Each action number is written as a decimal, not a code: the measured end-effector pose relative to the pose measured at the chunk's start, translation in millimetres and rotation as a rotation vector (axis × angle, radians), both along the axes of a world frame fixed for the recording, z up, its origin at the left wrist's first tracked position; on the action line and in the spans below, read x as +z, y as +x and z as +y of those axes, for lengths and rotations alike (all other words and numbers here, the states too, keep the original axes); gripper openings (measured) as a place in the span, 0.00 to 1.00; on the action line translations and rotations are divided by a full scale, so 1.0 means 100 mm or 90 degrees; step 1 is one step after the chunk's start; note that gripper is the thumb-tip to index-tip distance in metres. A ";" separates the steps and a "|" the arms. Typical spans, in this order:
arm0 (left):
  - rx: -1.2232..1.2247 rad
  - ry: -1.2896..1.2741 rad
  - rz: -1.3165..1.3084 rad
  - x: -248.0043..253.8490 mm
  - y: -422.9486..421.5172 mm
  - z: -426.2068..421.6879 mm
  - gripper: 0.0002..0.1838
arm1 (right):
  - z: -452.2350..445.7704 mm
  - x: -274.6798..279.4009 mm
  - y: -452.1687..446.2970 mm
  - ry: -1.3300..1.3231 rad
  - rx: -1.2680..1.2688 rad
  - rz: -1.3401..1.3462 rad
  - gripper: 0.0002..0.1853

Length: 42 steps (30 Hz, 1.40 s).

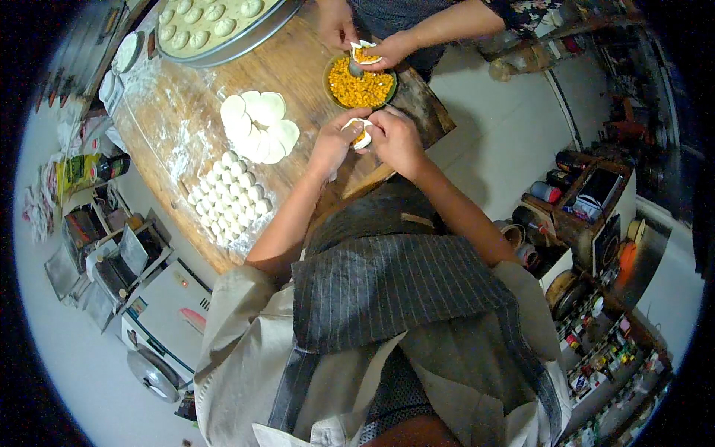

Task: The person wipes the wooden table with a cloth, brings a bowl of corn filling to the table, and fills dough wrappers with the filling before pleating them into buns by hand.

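Between my two hands is a round dough wrapper (364, 144) with orange-yellow filling in its middle. My left hand (333, 143) cups it from the left, the thumb lying at the filling. On the other side, my right hand (396, 139) pinches the wrapper's edge. Just beyond them stands a bowl (326, 83) of chopped orange-yellow filling (363, 91), a spoon (356, 69) resting in it. Flat round wrappers (261, 123) lie in an overlapping ring to the left. Nearer me are rows of small floured dough pieces (229, 195).
Across the table corner, a co-worker's hands (393, 51) hold another filled wrapper (366, 55). A round steamer tray (249, 37) with several pleated buns sits at the far left. Flour dusts the wooden table (309, 112). Shelves with jars and bottles (603, 350) stand at right.
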<state>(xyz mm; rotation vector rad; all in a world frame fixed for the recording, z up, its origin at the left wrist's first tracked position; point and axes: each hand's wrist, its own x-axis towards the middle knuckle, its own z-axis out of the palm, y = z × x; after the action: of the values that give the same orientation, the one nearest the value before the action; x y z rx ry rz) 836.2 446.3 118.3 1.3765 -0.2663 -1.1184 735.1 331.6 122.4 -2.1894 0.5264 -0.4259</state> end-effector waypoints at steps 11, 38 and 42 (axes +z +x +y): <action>-0.108 0.029 -0.110 0.16 0.16 0.02 0.22 | 0.03 0.09 0.05 0.047 -0.016 0.027 0.06; 0.104 0.012 -0.176 0.04 -0.08 -0.05 0.12 | 0.17 0.27 0.07 0.003 -0.106 0.031 0.05; 0.079 -0.024 -0.137 0.03 -0.08 0.00 0.13 | 0.10 0.17 0.09 0.129 -0.077 0.061 0.06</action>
<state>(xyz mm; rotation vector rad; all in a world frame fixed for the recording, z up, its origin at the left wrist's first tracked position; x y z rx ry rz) 828.3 446.8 121.7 1.4608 -0.3517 -0.8595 743.9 341.1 139.3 -1.9966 0.7257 -0.3189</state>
